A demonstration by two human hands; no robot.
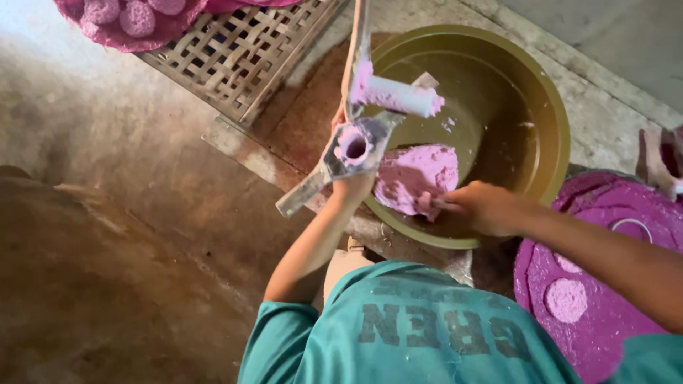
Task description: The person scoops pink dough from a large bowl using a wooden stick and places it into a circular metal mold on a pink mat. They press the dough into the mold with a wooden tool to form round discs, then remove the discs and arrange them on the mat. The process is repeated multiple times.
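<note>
While the left hand (353, 186) grips the grey metal press (350, 148), the right hand (482, 208) should pinch pink dough (416, 176) from the near side of the olive-green round basin (548, 107).

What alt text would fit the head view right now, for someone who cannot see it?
A person's left hand holds a metal press above an olive-green basin, while the right hand digs into pink dough inside it. A woven bamboo tray lies behind, and a purple cloth with pink dough discs lies at the right.
</note>
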